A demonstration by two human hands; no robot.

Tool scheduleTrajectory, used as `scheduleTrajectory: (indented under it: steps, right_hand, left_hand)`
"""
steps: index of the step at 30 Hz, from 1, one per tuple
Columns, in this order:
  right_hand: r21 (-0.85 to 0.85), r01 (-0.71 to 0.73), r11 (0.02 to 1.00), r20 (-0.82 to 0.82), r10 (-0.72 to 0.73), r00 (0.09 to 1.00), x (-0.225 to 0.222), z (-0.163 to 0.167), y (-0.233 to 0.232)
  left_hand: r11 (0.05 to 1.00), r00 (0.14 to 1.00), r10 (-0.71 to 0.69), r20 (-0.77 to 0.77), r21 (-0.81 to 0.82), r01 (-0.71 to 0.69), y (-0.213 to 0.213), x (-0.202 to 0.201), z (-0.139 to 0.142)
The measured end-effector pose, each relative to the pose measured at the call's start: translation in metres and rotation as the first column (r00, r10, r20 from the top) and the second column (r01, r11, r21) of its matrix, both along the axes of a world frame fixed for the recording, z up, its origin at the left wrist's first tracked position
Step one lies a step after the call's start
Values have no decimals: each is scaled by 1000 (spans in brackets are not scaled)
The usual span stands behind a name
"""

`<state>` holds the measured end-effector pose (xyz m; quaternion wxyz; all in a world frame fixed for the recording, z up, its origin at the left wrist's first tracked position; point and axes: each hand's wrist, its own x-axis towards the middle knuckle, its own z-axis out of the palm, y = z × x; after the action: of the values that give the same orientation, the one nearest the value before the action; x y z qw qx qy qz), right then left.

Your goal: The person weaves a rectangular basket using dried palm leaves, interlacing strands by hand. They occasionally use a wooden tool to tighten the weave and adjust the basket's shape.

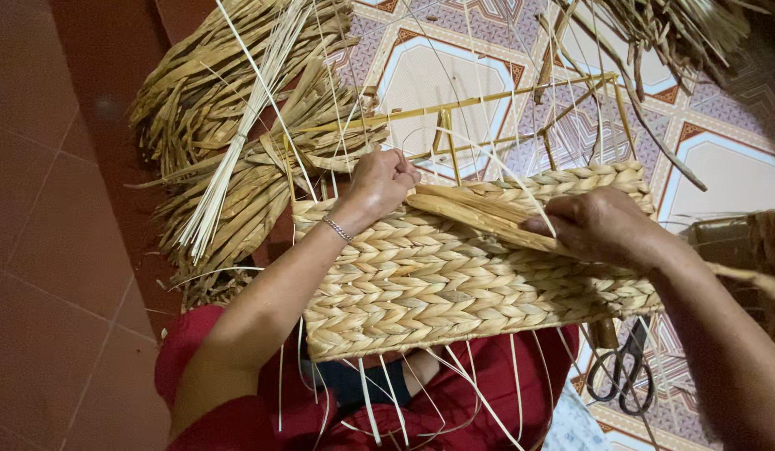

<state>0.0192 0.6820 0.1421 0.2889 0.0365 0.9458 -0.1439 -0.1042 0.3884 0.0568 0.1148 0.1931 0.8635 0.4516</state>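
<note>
A half-woven basket (454, 284) of braided pale straw lies across my lap, built on a yellow metal wire frame (488, 104). My left hand (381, 179), with a thin bracelet on the wrist, is closed on a strand at the top left edge of the weave. My right hand (600, 224) presses flat straw strands (479, 219) against the top of the woven panel. Thin pale reeds (454, 388) stick out from the panel's lower edge over my red clothing (488, 392).
A heap of dried straw bundles (237, 150) lies on the left, with a sheaf of thin pale reeds (229, 159) on it. Black scissors (625, 367) rest on the patterned mat (721, 167) at lower right. More straw sits top right. Red floor tiles (53, 250) are at left.
</note>
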Motion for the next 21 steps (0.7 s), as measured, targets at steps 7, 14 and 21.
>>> scheduleTrajectory:
  steps: [7,14,21]
  right_hand:
    - [245,-200,949,-683,315,659,2,-2,11]
    - [457,-182,870,-795,492,356,1,-29,-24]
    - [117,-256,960,-584,275,764,-17,-23,-40]
  left_hand:
    - [983,987,36,155,-185,-6,5,2,5]
    - [995,994,100,31,14,-101,7,10,13]
    - [996,976,87,-201,25,-84,5,8,3]
